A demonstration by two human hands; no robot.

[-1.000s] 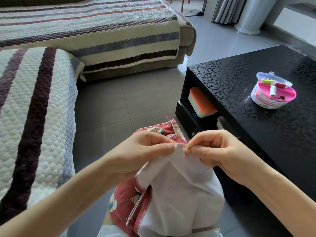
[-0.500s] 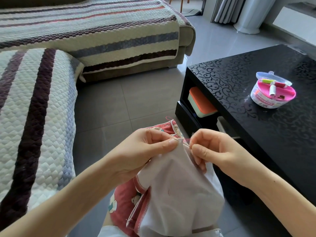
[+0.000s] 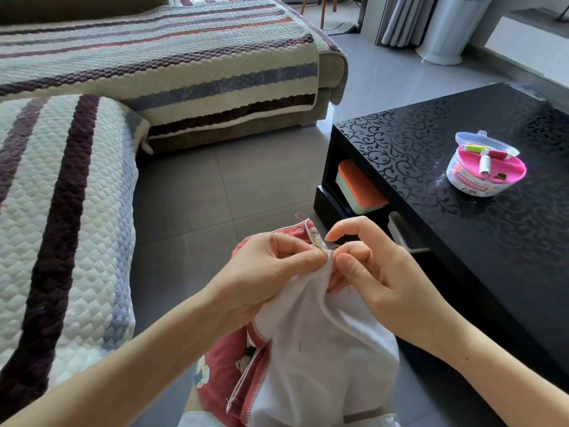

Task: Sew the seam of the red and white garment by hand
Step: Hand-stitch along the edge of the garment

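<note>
The red and white garment (image 3: 311,359) hangs in my lap, its white inside facing up and red printed fabric showing along the left and top edges. My left hand (image 3: 271,272) pinches the raised seam fold between thumb and forefinger. My right hand (image 3: 372,269) meets it at the same fold, thumb and middle fingers pressed on the cloth, forefinger lifted clear. The needle is too small to make out. A short red thread end (image 3: 300,215) sticks up from the garment's top edge.
A black patterned coffee table (image 3: 480,229) stands to the right, with a round pink sewing kit (image 3: 485,167) of thread spools on it and an orange-lidded box (image 3: 360,188) on its shelf. A striped quilted sofa (image 3: 61,186) runs along the left and back.
My right hand has shifted its grip at the seam: the forefinger has lifted and the thumb and other fingers now press lower on the fold. My left hand keeps its pinch.
</note>
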